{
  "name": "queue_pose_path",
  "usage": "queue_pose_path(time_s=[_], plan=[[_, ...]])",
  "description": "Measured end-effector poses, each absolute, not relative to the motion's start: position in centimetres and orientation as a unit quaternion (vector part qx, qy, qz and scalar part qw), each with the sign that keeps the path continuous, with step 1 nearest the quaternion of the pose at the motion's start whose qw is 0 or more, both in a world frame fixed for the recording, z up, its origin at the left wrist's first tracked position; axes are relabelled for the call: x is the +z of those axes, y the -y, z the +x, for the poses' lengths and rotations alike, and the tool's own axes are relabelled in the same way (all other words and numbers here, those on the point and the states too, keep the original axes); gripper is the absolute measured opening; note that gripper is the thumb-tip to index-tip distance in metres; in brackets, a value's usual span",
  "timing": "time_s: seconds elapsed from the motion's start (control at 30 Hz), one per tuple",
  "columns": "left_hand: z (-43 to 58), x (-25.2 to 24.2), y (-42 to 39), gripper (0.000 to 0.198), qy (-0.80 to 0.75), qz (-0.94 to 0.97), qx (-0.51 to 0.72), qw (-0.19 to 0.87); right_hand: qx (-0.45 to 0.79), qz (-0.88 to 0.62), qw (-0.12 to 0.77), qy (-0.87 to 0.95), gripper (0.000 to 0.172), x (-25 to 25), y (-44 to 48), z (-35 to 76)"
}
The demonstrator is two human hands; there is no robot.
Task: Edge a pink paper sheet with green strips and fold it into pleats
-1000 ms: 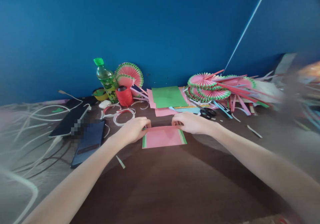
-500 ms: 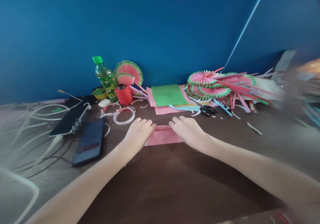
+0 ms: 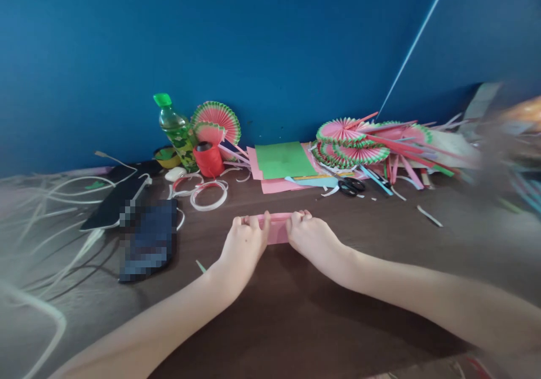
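Between my two hands is a piece of pink paper [image 3: 278, 233], folded along its far edge, low over the brown table [image 3: 270, 311]. My left hand [image 3: 245, 246] is closed on its left end, thumb along the near side of the fold. At the right end, my right hand [image 3: 313, 238] pinches the same folded edge. Both hands hide much of the paper. Beyond them lie a green sheet [image 3: 283, 160] on pink sheets [image 3: 273, 186] and black-handled scissors [image 3: 350, 186].
Pleated paper fans [image 3: 361, 153] and paper strips [image 3: 409, 148] are heaped at the back right. Back left stand a green-capped bottle [image 3: 180, 133], a red roll [image 3: 209, 160] and tape rolls [image 3: 208, 195]. A phone [image 3: 150, 238], a dark tablet-like device [image 3: 112, 204] and white cables [image 3: 80, 198] lie left.
My left hand has turned, its wrist lower and its thumb now showing along the fold. My right hand has shifted slightly nearer to me. Less of the pink paper shows between them.
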State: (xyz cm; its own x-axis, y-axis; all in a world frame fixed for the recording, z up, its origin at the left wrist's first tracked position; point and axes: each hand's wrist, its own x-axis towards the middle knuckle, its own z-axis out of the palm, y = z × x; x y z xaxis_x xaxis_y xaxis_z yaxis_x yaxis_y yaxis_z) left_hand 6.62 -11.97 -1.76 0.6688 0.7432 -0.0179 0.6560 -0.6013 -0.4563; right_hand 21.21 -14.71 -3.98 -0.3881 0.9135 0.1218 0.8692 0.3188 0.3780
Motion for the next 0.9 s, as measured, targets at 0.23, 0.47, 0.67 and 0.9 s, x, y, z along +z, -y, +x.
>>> queue_pose_path(time_s=[0.23,0.47,0.67,0.9], plan=[[6.8,-2.7,12.3,0.05,0.397,-0.884,0.107,0.224,0.242,0.541,0.109,-0.798,0.045,-3.9,15.0,20.6],[6.1,-1.5,10.6,0.027,0.384,-0.913,0.01,0.136,0.117,0.518,0.037,-0.847,0.021,-1.9,13.1,22.3],[5.2,-2.2,8.2,0.014,0.355,-0.931,-0.083,-0.002,-0.046,0.544,-0.081,-0.834,0.008,-1.5,10.3,25.2],[5.1,-2.0,7.6,0.01,0.338,-0.937,-0.089,-0.028,-0.213,0.471,-0.183,-0.836,0.009,-2.5,8.9,26.4]])
